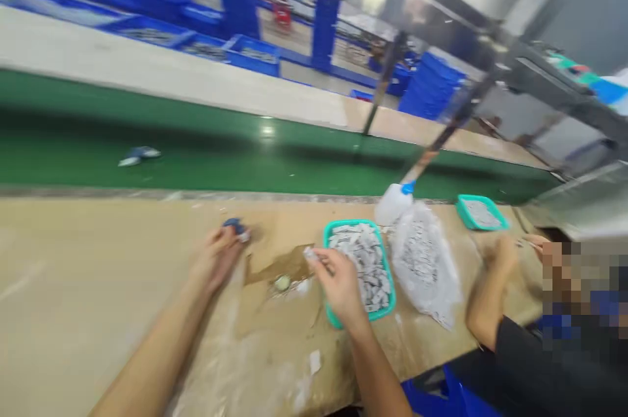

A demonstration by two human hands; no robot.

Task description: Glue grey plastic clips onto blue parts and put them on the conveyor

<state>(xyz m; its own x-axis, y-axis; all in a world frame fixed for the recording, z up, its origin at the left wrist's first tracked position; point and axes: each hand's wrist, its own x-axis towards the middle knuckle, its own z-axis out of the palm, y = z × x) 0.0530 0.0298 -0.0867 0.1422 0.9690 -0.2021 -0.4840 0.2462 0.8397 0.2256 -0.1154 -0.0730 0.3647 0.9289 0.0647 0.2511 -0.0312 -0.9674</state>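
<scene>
My left hand (220, 250) is closed on a small dark blue and white piece (235, 227) above the brown-covered table. Its exact kind is blurred. Between the fingertips of my right hand (341, 283) is a small white piece (309, 253). That hand is beside the left rim of a teal basket (330, 302), which holds many small white and grey pieces (363, 260). A torn cardboard sheet (275, 312) lies between my hands, with a small round pale-green object (282, 283) on it.
A clear bag of small pieces (420, 253) and a white jug (392, 204) stand right of the basket. Farther right are another teal basket (464, 211) and a co-worker's arm (490, 299). Beyond the table, a green belt (210, 148) carries a blue-and-white piece (140, 155).
</scene>
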